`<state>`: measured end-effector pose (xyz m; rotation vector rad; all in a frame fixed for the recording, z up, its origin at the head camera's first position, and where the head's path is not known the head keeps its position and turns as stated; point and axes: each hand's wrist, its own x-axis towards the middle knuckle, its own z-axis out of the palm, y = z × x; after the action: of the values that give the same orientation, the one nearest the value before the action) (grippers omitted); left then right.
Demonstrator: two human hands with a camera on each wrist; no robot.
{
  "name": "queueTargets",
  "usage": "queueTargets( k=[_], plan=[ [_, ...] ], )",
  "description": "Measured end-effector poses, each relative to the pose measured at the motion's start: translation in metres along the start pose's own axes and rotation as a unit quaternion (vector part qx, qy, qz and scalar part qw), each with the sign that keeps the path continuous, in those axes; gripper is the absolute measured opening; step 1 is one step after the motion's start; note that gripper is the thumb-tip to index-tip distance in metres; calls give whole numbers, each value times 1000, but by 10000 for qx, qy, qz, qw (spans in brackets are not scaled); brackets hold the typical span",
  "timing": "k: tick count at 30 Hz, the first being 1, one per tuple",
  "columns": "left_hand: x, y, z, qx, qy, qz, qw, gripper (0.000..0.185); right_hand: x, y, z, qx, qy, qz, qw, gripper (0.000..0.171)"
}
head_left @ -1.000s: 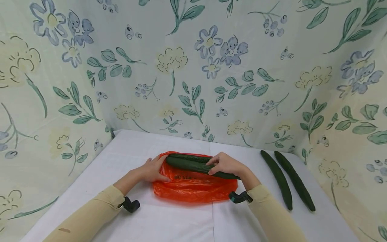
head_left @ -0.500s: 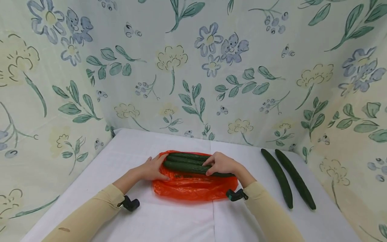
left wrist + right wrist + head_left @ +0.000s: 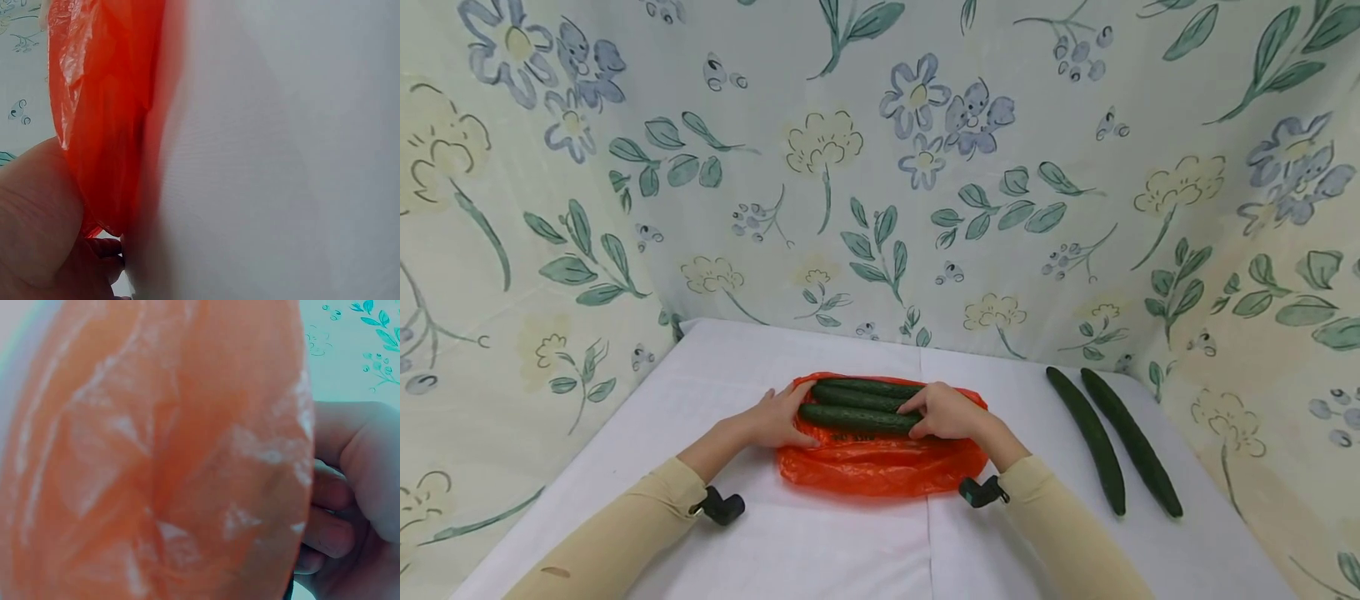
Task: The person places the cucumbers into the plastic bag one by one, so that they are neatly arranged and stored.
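In the head view, a red plastic bag lies on the table with several dark green cucumbers in its wide mouth. My right hand reaches over the right end of the frontmost cucumber and grips it, thumb in front and fingers behind. Its right tip is hidden under the hand. Two cucumbers lie behind it, partly covered by that hand. At the bag's left end my left hand holds the rim, thumb and index finger spread. Crinkled red plastic fills much of both wrist views.
Two more cucumbers lie side by side on the white tablecloth at the right. A floral curtain hangs behind and at both sides of the table. Each wrist wears a small black camera.
The frontmost cucumber has shifted left and lower into the bag, its left tip now near the left hand. My right hand moved slightly left with it; the left hand stayed in place.
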<state>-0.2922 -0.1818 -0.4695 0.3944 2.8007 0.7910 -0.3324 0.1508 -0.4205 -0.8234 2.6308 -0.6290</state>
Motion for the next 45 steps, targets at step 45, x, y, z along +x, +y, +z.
queueTargets(
  k=[45],
  plan=[
    [0, -8, 3, 111, 53, 251, 9996, 112, -62, 80, -14, 561, 1438, 955, 9834, 24]
  ],
)
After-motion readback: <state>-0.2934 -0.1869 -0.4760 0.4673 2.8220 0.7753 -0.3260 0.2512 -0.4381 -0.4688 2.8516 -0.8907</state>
